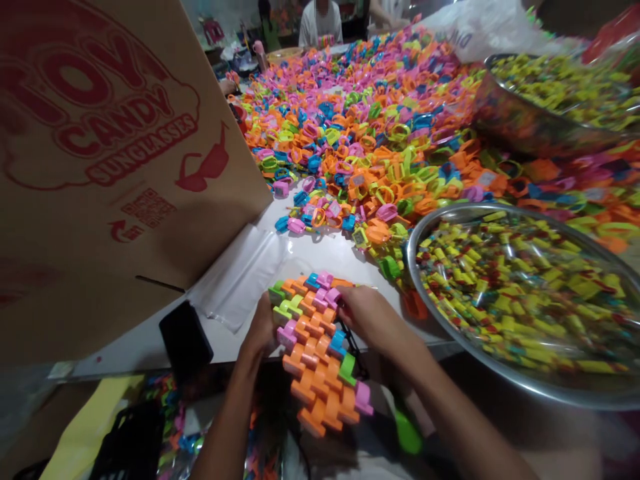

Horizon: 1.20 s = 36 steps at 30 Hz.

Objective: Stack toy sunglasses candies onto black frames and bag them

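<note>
Colourful plastic toy watches, mostly orange with some pink, green and blue, form a neat interlocked stack (320, 353) in front of me, over the table's near edge. My left hand (264, 325) grips its left side, with most fingers hidden behind it. On the upper right side my right hand (366, 315) is closed against the stack, its fingertips partly hidden. A black rack-like piece (356, 350) shows just under the right hand. Beyond the stack lies a folded clear plastic bag (237, 277) on the white table (345, 257).
A large carton (150, 280) stands at left, beside a black phone-like object (186, 339). Loose toy watches (370, 160) heap across the table. Metal bowls of yellow-wrapped candies stand at right, one near (415, 267), one farther (530, 123). Another person (320, 23) sits at the far end.
</note>
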Each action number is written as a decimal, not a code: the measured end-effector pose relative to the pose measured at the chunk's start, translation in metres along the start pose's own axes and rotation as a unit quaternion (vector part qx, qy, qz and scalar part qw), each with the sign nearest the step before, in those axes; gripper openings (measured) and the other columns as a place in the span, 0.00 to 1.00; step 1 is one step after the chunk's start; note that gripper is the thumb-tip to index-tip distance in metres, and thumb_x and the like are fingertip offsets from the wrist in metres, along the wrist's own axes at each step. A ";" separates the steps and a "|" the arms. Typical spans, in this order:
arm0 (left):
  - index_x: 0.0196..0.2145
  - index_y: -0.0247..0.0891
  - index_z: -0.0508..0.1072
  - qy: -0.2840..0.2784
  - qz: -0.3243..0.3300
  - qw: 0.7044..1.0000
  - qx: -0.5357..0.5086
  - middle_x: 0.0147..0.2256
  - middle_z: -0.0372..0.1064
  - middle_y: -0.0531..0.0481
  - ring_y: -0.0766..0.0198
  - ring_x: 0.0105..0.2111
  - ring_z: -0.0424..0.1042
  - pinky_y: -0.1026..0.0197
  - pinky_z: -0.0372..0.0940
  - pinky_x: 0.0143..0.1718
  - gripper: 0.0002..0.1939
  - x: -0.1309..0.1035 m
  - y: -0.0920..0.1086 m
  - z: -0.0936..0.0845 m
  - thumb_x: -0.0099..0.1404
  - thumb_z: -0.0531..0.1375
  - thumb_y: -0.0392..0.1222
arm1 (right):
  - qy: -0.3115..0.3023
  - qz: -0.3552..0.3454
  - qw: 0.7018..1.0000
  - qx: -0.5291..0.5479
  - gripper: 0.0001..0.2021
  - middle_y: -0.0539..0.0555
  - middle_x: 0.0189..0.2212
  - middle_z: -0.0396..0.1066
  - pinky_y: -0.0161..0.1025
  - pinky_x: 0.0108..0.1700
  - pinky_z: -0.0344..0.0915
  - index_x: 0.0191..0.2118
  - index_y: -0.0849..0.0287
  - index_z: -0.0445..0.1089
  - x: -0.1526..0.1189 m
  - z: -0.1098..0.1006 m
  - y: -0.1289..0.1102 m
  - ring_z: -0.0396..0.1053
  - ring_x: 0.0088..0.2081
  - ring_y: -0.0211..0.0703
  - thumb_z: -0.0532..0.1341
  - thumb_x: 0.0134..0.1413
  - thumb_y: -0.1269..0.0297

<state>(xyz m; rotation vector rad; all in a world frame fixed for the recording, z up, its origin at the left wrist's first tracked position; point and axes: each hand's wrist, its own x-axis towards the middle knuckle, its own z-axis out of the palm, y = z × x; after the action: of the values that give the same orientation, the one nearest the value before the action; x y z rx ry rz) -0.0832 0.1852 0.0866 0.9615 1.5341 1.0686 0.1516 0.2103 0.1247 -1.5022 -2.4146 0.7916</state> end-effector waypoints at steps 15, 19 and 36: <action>0.36 0.38 0.78 -0.043 0.119 0.991 0.029 0.33 0.79 0.50 0.58 0.35 0.76 0.60 0.72 0.42 0.13 0.014 -0.012 -0.014 0.52 0.70 0.44 | 0.102 0.087 0.988 -0.082 0.07 0.62 0.46 0.74 0.38 0.40 0.62 0.50 0.62 0.70 -0.008 0.001 0.031 0.75 0.43 0.50 0.58 0.71 0.68; 0.36 0.39 0.77 -0.043 0.116 0.991 0.040 0.30 0.78 0.51 0.57 0.35 0.77 0.60 0.72 0.40 0.13 0.013 -0.010 -0.013 0.53 0.69 0.44 | 0.193 0.124 0.973 0.000 0.14 0.63 0.46 0.75 0.40 0.41 0.64 0.52 0.62 0.67 -0.002 0.013 0.048 0.75 0.43 0.52 0.64 0.67 0.61; 0.32 0.41 0.77 -0.043 0.081 0.995 0.027 0.27 0.76 0.52 0.54 0.37 0.77 0.58 0.73 0.38 0.12 0.014 -0.010 -0.013 0.50 0.71 0.44 | 0.086 0.105 0.892 0.430 0.18 0.49 0.24 0.71 0.37 0.31 0.64 0.31 0.59 0.72 -0.032 0.042 0.032 0.68 0.28 0.42 0.68 0.55 0.47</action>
<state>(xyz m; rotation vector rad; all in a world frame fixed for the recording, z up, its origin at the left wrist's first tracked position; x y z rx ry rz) -0.0991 0.1937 0.0743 1.1708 1.4394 1.0887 0.1733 0.1789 0.0763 -1.3503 -1.4290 1.4407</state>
